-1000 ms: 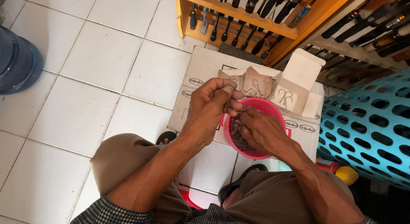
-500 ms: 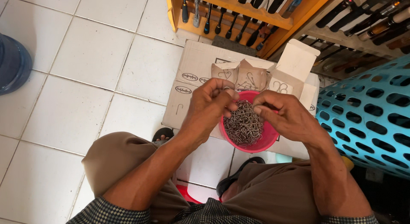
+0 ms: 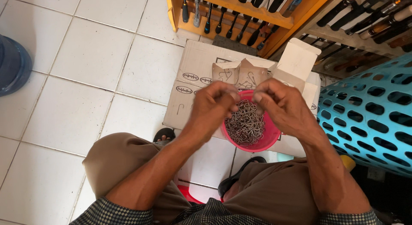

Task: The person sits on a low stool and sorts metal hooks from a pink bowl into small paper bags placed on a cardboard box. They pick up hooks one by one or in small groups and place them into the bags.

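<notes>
Pink plastic marks the centre of the work: a round bowl (image 3: pixel 262 143) sits on flattened cardboard boxes (image 3: pixel 195 85) on the white tiled floor (image 3: pixel 73 79), and it is heaped with small bent metal hooks (image 3: pixel 245 122). A second ago the right hand (image 3: pixel 281 107) lay down inside the bowl, covering most of the pile; now both hands are raised above the far rim and the heap shows plainly. The left hand (image 3: pixel 212 107) has its fingers curled in and pinched together near the fingertips, and the right hand's fingers are closed in the same pinching way, the two hands nearly meeting over the bowl. Something thin seems to be held between them, most likely a hook or two lifted out of the pile, though it is too small to tell for sure. That shift from digging to lifting suggests a few pieces have been picked out and are being separated or sorted above the rest. Behind the bowl stand small open brown paper packets (image 3: pixel 238 74) and a white carton with its flap up (image 3: pixel 296 62). A turquoise perforated basket (image 3: pixel 369 109) stands just to the right, a wooden rack of tools (image 3: pixel 231 12) beyond, and a blue water jug (image 3: pixel 13 64) far left.
</notes>
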